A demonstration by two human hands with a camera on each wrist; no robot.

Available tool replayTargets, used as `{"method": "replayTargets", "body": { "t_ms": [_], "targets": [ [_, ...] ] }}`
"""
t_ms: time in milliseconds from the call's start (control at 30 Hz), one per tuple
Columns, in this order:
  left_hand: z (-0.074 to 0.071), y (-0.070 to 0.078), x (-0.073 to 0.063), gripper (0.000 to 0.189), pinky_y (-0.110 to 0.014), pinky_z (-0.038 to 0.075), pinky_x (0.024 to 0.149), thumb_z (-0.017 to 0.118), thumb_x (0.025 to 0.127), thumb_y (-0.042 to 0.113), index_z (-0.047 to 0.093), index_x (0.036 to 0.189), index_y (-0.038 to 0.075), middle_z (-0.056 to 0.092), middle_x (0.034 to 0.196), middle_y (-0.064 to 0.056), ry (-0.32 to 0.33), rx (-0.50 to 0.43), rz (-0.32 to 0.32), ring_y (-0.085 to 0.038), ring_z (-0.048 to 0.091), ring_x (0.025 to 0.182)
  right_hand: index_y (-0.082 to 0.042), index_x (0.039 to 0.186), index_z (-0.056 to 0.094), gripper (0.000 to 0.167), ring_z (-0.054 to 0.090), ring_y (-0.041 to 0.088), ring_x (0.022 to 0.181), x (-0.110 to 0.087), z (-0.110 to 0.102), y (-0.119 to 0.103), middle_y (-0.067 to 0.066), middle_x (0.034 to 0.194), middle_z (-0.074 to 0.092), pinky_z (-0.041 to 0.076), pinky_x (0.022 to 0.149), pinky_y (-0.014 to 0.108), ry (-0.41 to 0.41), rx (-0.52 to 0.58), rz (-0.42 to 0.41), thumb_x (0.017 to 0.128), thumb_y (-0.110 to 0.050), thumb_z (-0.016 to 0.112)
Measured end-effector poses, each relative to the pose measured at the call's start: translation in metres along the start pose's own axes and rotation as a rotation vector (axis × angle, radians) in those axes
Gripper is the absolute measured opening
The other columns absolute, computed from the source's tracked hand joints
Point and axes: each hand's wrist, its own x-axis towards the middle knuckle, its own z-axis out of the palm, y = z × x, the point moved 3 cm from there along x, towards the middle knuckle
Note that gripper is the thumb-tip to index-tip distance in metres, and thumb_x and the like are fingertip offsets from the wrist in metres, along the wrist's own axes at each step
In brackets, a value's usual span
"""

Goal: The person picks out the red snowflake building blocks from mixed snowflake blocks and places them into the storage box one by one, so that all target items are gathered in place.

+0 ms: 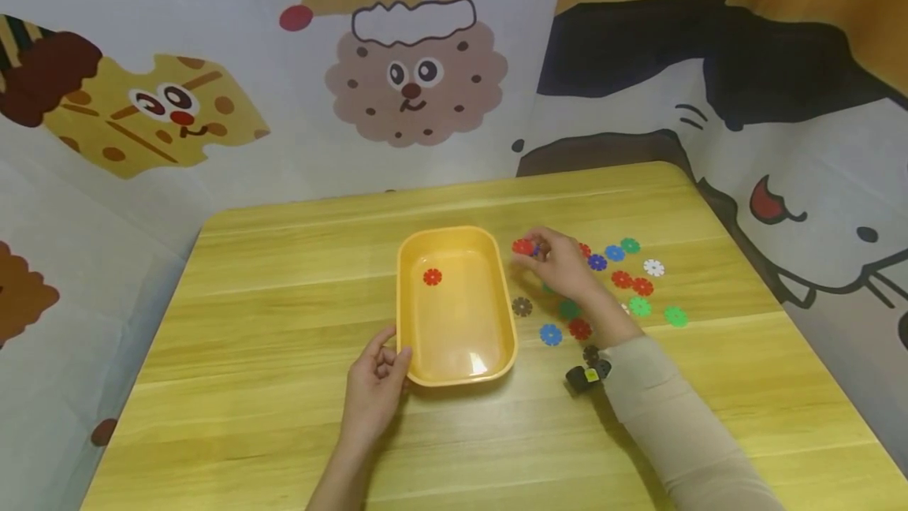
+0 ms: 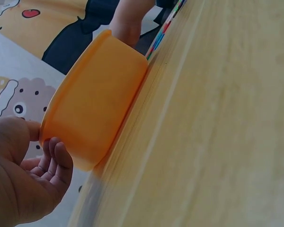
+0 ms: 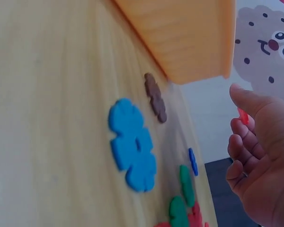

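A yellow-orange plastic tray (image 1: 454,373) stands on the wooden table, with one red snowflake disc (image 1: 433,277) lying inside it. My left hand (image 1: 374,385) grips the tray's rim at the near left corner, thumb on the edge and fingers curled against the outer wall. Just right of the tray, my right hand (image 1: 560,262) pinches another red snowflake disc (image 1: 522,247) between thumb and fingers, above the table. In the right wrist view that disc is mostly hidden behind the thumb. Below this hand lie a brown disc (image 3: 155,97) and a blue disc (image 3: 132,144).
Several more snowflake discs lie scattered to the right of the tray, among them a white disc (image 1: 654,267), a green disc (image 1: 676,316) and a dark blue disc (image 1: 597,262). A cartoon-printed curtain (image 1: 284,140) hangs behind the table (image 1: 284,298).
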Motion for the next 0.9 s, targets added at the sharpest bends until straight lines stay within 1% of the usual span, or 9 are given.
{"method": "replayTargets", "body": {
  "t_ms": [133, 267, 367, 500, 567, 667, 900],
  "targets": [
    [0.001, -0.001, 0.000, 0.045, -0.021, 0.055, 0.053, 0.066, 0.099, 0.011, 0.054, 0.139, -0.003, 0.060, 0.078, -0.008, 0.003, 0.016, -0.020, -0.015, 0.059, 0.060, -0.005, 0.121, 0.064, 0.039, 0.056, 0.021, 0.069, 0.001, 0.001, -0.007, 0.007, 0.083, 0.062, 0.049, 0.047, 0.025, 0.014, 0.008, -0.025, 0.091, -0.026, 0.079],
    [0.001, -0.002, 0.001, 0.044, -0.021, 0.054, 0.054, 0.066, 0.099, 0.011, 0.054, 0.140, -0.002, 0.060, 0.079, -0.007, 0.004, 0.033, -0.031, -0.014, 0.059, 0.060, -0.002, 0.121, 0.064, 0.043, 0.057, 0.021, 0.075, 0.002, 0.004, -0.018, 0.007, 0.086, 0.063, 0.051, 0.055, 0.025, 0.024, 0.033, -0.051, 0.089, -0.026, 0.080],
    [0.000, -0.003, 0.001, 0.044, -0.019, 0.052, 0.054, 0.066, 0.100, 0.013, 0.054, 0.139, -0.002, 0.060, 0.079, -0.005, 0.012, 0.057, -0.014, -0.011, 0.056, 0.061, -0.001, 0.121, 0.064, 0.042, 0.057, 0.022, 0.077, 0.002, 0.007, -0.026, 0.009, 0.089, 0.063, 0.051, 0.061, 0.026, 0.014, 0.067, -0.070, 0.089, -0.023, 0.081],
    [0.000, -0.003, 0.001, 0.043, -0.018, 0.047, 0.053, 0.066, 0.100, 0.014, 0.056, 0.138, -0.002, 0.060, 0.079, -0.004, 0.024, 0.085, 0.022, -0.008, 0.052, 0.061, 0.000, 0.119, 0.065, 0.038, 0.056, 0.021, 0.077, 0.003, 0.013, -0.034, 0.009, 0.094, 0.065, 0.049, 0.060, 0.025, 0.008, 0.088, -0.112, 0.090, -0.020, 0.080],
    [0.000, -0.003, 0.001, 0.043, -0.018, 0.047, 0.053, 0.067, 0.099, 0.013, 0.056, 0.138, -0.002, 0.060, 0.078, -0.005, 0.024, 0.082, 0.030, -0.008, 0.052, 0.062, 0.000, 0.118, 0.065, 0.037, 0.056, 0.020, 0.076, 0.003, 0.016, -0.038, 0.009, 0.093, 0.064, 0.048, 0.059, 0.024, 0.005, 0.088, -0.132, 0.090, -0.019, 0.080],
    [-0.001, -0.003, 0.002, 0.043, -0.017, 0.047, 0.052, 0.067, 0.099, 0.012, 0.056, 0.138, 0.000, 0.060, 0.078, -0.005, 0.018, 0.071, 0.030, -0.008, 0.052, 0.062, 0.000, 0.116, 0.065, 0.035, 0.056, 0.019, 0.075, 0.003, 0.021, -0.043, 0.009, 0.091, 0.064, 0.048, 0.059, 0.023, 0.005, 0.076, -0.156, 0.090, -0.018, 0.080],
    [-0.001, 0.000, 0.002, 0.046, -0.017, 0.048, 0.055, 0.070, 0.097, 0.015, 0.055, 0.139, 0.001, 0.061, 0.079, -0.006, -0.001, 0.061, 0.024, -0.009, 0.053, 0.064, 0.000, 0.114, 0.066, 0.033, 0.058, 0.020, 0.078, 0.003, 0.028, -0.051, 0.009, 0.091, 0.064, 0.052, 0.065, 0.028, -0.002, 0.074, -0.173, 0.089, -0.015, 0.080]
  ]
}}
